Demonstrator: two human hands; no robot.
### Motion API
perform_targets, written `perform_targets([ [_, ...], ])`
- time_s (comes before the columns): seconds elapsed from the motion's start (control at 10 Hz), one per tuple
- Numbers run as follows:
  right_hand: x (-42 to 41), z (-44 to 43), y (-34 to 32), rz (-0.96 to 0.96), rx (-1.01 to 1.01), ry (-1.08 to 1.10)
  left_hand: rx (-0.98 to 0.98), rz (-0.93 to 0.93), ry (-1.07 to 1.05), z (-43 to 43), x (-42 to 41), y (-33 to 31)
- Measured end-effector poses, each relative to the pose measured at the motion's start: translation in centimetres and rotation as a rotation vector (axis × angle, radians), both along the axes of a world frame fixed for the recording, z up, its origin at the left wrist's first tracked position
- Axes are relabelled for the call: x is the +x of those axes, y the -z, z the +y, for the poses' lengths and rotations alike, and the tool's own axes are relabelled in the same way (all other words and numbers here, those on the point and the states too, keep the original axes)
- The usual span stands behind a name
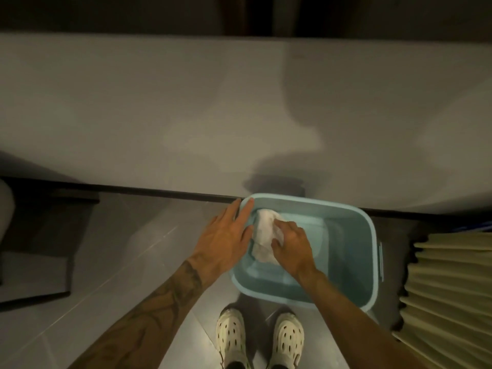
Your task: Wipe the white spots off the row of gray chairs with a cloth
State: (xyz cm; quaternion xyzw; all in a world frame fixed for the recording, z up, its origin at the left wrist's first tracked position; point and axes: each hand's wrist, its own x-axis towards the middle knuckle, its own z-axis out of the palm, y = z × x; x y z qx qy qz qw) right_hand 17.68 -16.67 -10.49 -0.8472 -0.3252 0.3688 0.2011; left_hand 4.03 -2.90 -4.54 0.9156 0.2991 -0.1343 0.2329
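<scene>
Over 1 blue tub, R hand grips 1 white cloth, L hand flat at rim.

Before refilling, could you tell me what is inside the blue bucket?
A white cloth, gripped by the right hand, is inside the bucket; the left hand lies over its rim. The hand and cloth hide part of the bottom.

The light-blue bucket stands open-topped; a pleated cream curtain crowds its right.
</scene>
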Motion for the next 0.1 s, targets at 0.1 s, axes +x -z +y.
perform_targets([
  [0.1, 0.52, 0.07, -0.87, -0.034, -0.023, -0.09, 0.038, 0.02, -0.001, -0.05, -0.47, -0.94],
])
